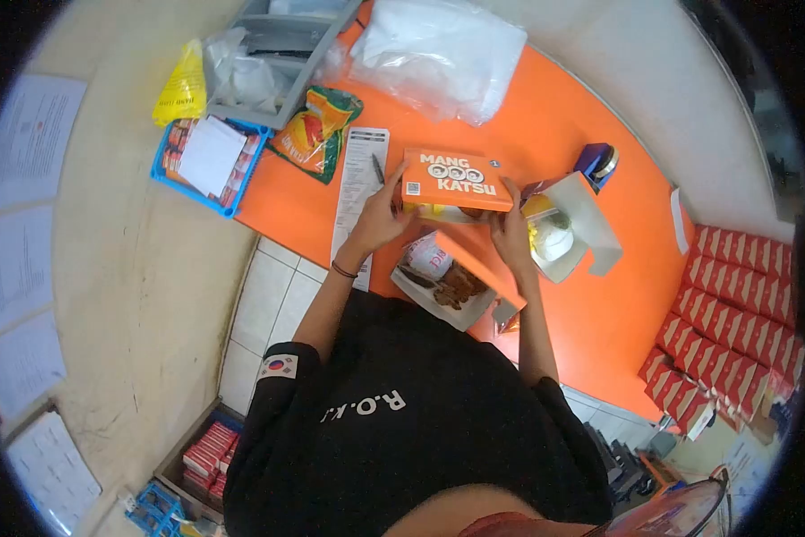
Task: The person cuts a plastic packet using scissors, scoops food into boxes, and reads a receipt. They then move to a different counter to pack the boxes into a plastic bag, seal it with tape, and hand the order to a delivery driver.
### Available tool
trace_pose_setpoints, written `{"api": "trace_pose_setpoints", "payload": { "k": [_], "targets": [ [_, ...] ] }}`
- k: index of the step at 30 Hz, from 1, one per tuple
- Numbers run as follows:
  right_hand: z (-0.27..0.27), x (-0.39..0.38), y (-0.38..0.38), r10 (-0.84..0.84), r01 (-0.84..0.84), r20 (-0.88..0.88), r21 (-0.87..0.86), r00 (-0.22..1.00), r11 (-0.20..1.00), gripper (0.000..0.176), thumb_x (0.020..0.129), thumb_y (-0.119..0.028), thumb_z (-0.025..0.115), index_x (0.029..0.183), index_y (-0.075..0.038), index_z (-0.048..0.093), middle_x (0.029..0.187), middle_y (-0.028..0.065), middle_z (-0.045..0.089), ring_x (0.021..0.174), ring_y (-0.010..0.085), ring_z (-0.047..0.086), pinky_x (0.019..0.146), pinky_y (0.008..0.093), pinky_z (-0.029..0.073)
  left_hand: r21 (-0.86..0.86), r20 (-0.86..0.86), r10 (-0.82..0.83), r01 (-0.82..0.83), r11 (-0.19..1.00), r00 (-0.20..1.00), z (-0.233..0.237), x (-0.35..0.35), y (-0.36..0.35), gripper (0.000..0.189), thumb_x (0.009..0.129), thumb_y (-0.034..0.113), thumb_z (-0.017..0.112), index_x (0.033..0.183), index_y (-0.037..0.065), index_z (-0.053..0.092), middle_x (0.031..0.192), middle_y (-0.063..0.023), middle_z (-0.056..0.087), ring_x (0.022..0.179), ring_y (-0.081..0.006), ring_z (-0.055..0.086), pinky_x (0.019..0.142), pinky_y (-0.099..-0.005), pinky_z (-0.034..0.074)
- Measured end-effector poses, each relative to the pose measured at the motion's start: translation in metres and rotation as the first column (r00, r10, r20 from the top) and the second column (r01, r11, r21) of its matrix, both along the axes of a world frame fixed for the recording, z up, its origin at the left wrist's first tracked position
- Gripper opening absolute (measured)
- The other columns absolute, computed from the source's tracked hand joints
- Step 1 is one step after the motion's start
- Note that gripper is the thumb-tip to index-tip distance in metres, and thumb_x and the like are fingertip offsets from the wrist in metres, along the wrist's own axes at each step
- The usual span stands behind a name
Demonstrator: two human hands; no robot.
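Orange box (460, 182), lettered lid, a gap at the near side showing food: over the tabletop (568, 345), between the two hands.
Left hand (384, 217): grip closed on the box's left end.
Right hand (511, 234): grip closed on its right end.
Open carton (490, 271), browned food and a white wrapped portion inside: just nearer the person.
Second carton (592, 215), open, white and yellow food: beside the right hand.
Paper sheet (352, 183), with pen (377, 167): beside the left hand.

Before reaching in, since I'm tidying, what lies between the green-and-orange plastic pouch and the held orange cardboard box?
In the head view: a printed white paper, a dark pen on it, then the left hand at the box.
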State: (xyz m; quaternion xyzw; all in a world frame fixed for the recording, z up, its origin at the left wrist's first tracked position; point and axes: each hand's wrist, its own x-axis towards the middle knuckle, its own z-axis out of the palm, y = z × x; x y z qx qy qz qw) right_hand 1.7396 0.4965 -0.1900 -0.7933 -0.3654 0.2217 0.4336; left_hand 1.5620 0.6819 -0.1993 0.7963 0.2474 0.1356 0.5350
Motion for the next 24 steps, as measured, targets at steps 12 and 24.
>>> {"api": "trace_pose_setpoints", "payload": {
  "k": [12,24],
  "targets": [
    [-0.042,-0.027,-0.006,-0.006,0.061,-0.251,0.211,0.968,0.976,0.053,0.093,-0.004,0.054,0.140,-0.011,0.032,0.129,0.0077,0.041,0.121,0.0167,0.041,0.099,0.0332,0.041,-0.040,0.174,0.114,-0.109,0.993,0.978,-0.038,0.006,-0.008,0.059,0.087,0.030,0.067,0.137,0.007,0.045,0.144,-0.0181,0.040,0.130,-0.0280,0.043,0.106,-0.0373,0.035],
    [-0.035,-0.021,-0.046,0.199,-0.204,0.067,0.062,0.978,0.977,0.031,0.095,-0.012,0.053,0.125,-0.008,0.059,0.138,0.0156,0.045,0.130,0.0298,0.041,0.104,0.0378,0.037,0.264,0.129,0.192,-0.221,0.939,0.973,-0.036,0.004,-0.011,0.038,0.087,0.031,0.065,0.119,0.011,0.062,0.131,-0.0179,0.053,0.105,-0.0322,0.062,0.076,-0.0370,0.054]
  ]
}}
